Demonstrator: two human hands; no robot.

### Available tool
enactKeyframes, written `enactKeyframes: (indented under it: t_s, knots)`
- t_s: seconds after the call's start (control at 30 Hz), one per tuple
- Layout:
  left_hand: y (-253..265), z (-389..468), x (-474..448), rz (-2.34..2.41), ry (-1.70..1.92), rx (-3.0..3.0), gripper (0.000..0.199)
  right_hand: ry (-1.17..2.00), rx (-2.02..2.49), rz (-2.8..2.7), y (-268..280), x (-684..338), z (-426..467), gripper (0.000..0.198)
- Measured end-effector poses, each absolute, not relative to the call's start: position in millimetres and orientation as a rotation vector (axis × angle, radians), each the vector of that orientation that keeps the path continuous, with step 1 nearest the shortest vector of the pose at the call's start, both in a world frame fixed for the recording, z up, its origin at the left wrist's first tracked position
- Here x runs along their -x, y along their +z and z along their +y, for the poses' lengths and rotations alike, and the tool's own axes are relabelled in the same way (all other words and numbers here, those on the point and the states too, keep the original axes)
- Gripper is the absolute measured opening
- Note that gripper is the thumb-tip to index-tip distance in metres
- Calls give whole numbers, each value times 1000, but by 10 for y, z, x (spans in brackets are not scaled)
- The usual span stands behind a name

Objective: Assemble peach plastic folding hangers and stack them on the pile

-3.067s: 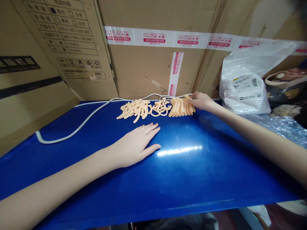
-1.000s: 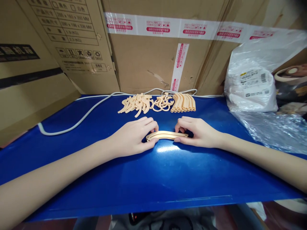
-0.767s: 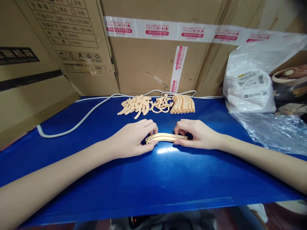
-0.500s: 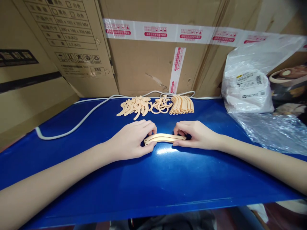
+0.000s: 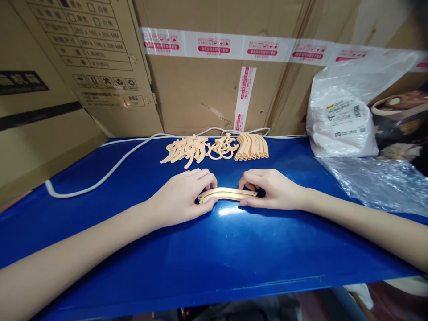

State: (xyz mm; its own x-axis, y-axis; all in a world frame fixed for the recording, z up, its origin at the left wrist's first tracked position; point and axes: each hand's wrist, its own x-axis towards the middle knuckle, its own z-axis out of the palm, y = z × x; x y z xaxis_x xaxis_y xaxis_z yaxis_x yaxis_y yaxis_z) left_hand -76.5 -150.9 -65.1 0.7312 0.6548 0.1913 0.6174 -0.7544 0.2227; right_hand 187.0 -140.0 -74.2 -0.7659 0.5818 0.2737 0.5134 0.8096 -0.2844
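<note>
Head view: at a glossy blue table (image 5: 214, 263), left hand (image 5: 182, 196) and right hand (image 5: 272, 189), both nearly closed, pinch opposite ends of two smooth curved strips (image 5: 229, 191); beyond lie wavy pieces (image 5: 190, 149), loops (image 5: 223, 146) and stacked bars (image 5: 251, 146), then taped cardboard (image 5: 194, 84).

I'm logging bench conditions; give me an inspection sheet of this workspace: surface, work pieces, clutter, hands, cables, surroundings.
Surface: glossy blue tabletop, bright reflection.
Work pieces: curved pale strips, held; beyond, a loose pile, curled pieces and a stack of strips.
Clutter: white bag and clear plastic wrap, at right.
Hands: left hand and right hand hold the curved pale strips near opposite ends.
Cables: white cable along the back, bending forward at left.
Surroundings: cardboard behind and at left.
</note>
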Motion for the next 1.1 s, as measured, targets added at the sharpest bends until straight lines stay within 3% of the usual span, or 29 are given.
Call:
enactKeyframes:
  t_s: [0.37,0.63,0.8,1.1]
  knots:
    - [-654,-1517,757,1060,402,-2783,19,145,873,-2637,-687,-1868,-1413,36]
    - [-657,-1512,746,1077,441,-2804,17,-377,1054,-2595,-541,-1747,-1080,17]
    - [-664,-1522,760,1077,436,-2805,17,-808,1076,-2624,-539,-1584,-757,23]
    - [-658,-1524,765,1087,421,-2823,19,-734,1094,-2737,-573,-1400,-504,26]
